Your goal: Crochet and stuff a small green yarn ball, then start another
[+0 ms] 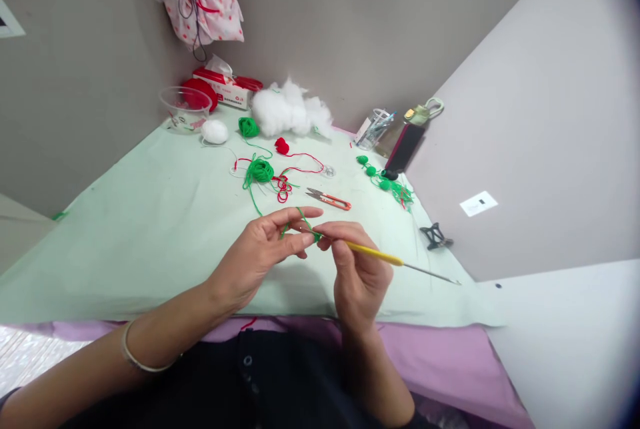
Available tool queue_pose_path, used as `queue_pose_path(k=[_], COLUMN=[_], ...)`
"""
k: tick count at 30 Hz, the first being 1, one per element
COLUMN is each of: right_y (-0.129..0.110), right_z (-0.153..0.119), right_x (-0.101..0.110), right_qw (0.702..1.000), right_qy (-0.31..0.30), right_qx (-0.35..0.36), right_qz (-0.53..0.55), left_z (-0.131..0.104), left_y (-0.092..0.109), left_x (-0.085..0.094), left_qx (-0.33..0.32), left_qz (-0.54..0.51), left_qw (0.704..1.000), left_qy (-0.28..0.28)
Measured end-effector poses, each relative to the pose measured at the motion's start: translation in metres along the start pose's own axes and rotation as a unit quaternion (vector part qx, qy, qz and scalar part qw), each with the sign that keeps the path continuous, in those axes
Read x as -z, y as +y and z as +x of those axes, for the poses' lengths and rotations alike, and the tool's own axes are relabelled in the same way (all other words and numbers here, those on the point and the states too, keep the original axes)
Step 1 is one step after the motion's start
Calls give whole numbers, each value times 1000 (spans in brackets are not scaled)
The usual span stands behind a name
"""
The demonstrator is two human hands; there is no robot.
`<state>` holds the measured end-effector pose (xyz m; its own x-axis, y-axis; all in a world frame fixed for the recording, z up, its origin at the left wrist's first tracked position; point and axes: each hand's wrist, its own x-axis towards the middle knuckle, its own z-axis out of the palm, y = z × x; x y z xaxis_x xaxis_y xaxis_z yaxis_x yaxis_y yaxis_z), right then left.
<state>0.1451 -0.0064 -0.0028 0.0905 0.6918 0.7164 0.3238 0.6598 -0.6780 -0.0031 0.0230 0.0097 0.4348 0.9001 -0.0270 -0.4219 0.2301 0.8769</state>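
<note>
Between the thumb and fingers of my left hand [267, 245] is a small green crochet piece [317, 236], with green yarn looped over the raised index finger. My right hand [357, 269] grips a yellow-handled crochet hook [375, 253]; its near tip meets the green piece, and its other metal end points right. The fingertips of both hands almost touch. A strand runs from my left hand back to a green yarn ball [261, 171] on the table. Beyond my hands lie orange-handled thread snips [330, 199].
White stuffing [290, 109], a tissue box [225, 90] and a clear tub [185, 109] stand along the back. A white yarn ball [215, 131] and red yarn [283, 187] lie nearer. At right are a phone [405, 147], green crocheted pieces [371, 171] and a black stand [436, 236].
</note>
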Motion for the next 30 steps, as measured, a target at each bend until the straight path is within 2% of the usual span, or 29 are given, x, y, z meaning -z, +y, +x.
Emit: queue_pose_path(k=[2,4,6,9,12,15,21,23,25,27,29,30], right_y=[2,4,6,7,5,4,1,-1,-1,2,5,6], right_z=[-4,-7,-6,0,5,6,3,1,-1,-4,-6,-6], right_x=[-2,-2,-1,5,8,5,11,13,13,9,5,4], right_qw=[996,981,977,998,991,993,988,996,999,981,956,953], right_qy=[-2,12,27,55,57,13,11,0,-19,-37,-26,-18], right_qx=[51,117,129,21,-64,-66,-87,-50,32,130,190,192], right_qz=[-79,-157,-170,-37,103,97,130,72,-30,-140,-222,-235], left_z=[1,2,3,4,3,1,0,0,0,0,0,0], left_y=[-2,-3,-3,1,4,4,4,5,4,3,1,1], left_x=[-1,-1,-1,2,2,1,6,8,9,8,6,6], left_qx=[9,46,98,129,94,56,45,24,-5,-18,14,45], left_qz=[-22,-68,-110,-136,-121,-70,4,28,52,46,-5,-38], left_qw=[1000,997,989,982,988,996,999,999,999,999,1000,998], left_qy=[16,9,-6,7,11,-8,-7,0,6,7,1,-3])
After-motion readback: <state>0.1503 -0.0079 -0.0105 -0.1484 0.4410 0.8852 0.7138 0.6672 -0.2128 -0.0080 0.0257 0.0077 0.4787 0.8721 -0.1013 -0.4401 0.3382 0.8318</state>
